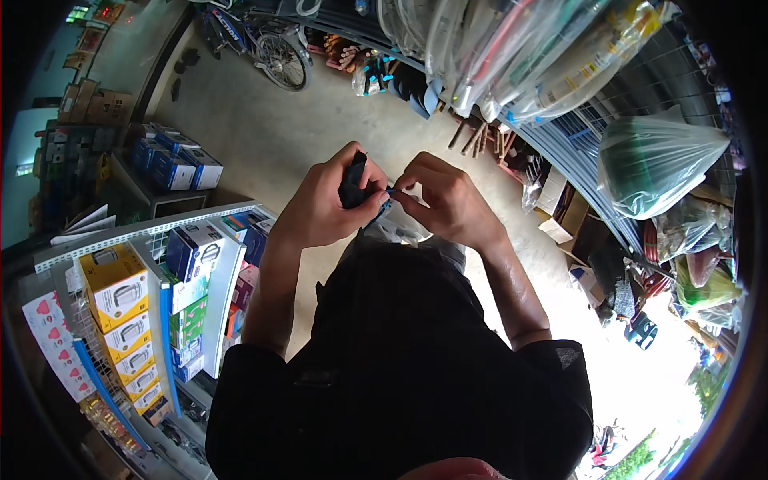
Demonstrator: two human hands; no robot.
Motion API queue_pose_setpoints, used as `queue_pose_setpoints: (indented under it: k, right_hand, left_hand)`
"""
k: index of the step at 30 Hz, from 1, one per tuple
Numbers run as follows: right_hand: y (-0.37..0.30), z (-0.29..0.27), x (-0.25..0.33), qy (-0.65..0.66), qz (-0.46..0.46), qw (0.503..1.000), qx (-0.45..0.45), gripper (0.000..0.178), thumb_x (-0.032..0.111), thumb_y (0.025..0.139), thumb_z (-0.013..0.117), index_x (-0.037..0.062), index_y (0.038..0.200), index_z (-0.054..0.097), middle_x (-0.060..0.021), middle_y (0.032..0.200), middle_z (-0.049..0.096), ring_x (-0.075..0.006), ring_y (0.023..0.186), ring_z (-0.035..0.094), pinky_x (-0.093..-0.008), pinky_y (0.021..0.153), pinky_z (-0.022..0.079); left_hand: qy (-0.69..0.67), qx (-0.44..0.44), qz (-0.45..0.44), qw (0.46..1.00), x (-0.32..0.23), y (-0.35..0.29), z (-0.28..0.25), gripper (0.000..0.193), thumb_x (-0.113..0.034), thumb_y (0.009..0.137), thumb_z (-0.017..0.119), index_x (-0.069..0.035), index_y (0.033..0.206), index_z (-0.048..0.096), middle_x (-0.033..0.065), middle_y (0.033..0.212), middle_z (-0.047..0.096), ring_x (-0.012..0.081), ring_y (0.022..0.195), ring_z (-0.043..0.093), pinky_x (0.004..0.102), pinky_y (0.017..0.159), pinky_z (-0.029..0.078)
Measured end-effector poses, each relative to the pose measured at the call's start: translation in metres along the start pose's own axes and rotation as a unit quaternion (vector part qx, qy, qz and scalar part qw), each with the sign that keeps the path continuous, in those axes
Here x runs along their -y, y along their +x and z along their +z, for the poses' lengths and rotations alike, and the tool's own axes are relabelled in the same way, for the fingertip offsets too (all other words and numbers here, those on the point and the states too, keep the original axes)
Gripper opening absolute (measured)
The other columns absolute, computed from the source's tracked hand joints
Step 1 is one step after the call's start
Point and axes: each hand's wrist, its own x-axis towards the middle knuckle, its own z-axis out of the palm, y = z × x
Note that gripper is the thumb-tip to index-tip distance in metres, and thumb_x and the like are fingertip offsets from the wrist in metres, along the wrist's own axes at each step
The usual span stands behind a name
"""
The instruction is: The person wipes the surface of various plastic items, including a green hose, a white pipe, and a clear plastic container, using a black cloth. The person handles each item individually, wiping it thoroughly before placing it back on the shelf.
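Note:
My left hand [320,204] is closed round a black object [352,189] with a narrow strip sticking up past the fingers. Its exact kind is hidden by the fingers. Close beside it, my right hand [450,200] is closed too, thumb and forefinger pinching a small bluish tip [391,192] that meets the left thumb. Both hands are raised in front of my body, almost touching. Just under them is some crumpled clear plastic [402,227], partly hidden by my dark clothing; I cannot tell whether either hand holds it.
At left stands a shelf [160,232] with yellow boxes [120,286] and blue boxes. More blue boxes [172,160] sit on a cabinet behind. A bicycle [276,56] is at the far wall. Plastic-wrapped hoses [512,60] and a bagged green bundle [652,164] line the right rack.

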Motion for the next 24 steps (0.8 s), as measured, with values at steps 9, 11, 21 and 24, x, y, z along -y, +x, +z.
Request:
queue_pose_setpoints:
  k: [9, 11, 21, 24]
  right_hand:
    - [-0.055, -0.112, -0.030, 0.128, 0.055, 0.990, 0.021, 0.013, 0.004, 0.095, 0.078, 0.0025, 0.104, 0.069, 0.0016, 0.067, 0.057, -0.0023, 0.057, 0.046, -0.0268, 0.051, 0.035]
    - [-0.060, -0.138, -0.037, 0.123, 0.015, 0.992, 0.008, 0.011, 0.002, 0.095, 0.077, 0.0020, 0.103, 0.069, 0.0006, 0.074, 0.060, -0.0023, 0.058, 0.047, -0.0266, 0.052, 0.036]
    - [-0.072, -0.284, -0.013, -0.078, -0.047, 0.988, -0.127, 0.011, -0.005, 0.094, 0.071, -0.0009, 0.104, 0.068, -0.0064, 0.063, 0.062, -0.0071, 0.051, 0.054, -0.0293, 0.048, 0.041]
    - [-0.065, -0.329, -0.007, -0.116, -0.061, 0.973, -0.190, 0.012, -0.004, 0.097, 0.067, 0.0012, 0.108, 0.069, -0.0050, 0.079, 0.071, -0.0040, 0.060, 0.060, -0.0254, 0.053, 0.046]
  left_hand:
    - [-0.020, -0.113, 0.027, 0.993, -0.054, 0.040, 0.102, 0.038, 0.005, 0.088, 0.076, -0.008, 0.089, 0.041, 0.0080, 0.091, 0.071, 0.0097, 0.079, 0.062, 0.0283, 0.075, 0.052]
    - [0.025, -0.136, 0.049, 0.989, -0.072, 0.053, 0.123, 0.039, 0.007, 0.087, 0.076, -0.007, 0.086, 0.040, 0.0092, 0.092, 0.071, 0.0096, 0.080, 0.064, 0.0285, 0.074, 0.053]
    - [0.221, -0.252, 0.212, 0.918, -0.152, 0.157, 0.212, 0.019, -0.007, 0.088, 0.077, -0.003, 0.106, 0.071, 0.0128, 0.091, 0.071, 0.0324, 0.075, 0.071, 0.0388, 0.066, 0.055]
    - [0.215, -0.261, 0.253, 0.907, -0.167, 0.212, 0.225, 0.016, -0.012, 0.091, 0.076, -0.003, 0.103, 0.070, 0.0145, 0.088, 0.072, 0.0339, 0.072, 0.071, 0.0412, 0.063, 0.054]
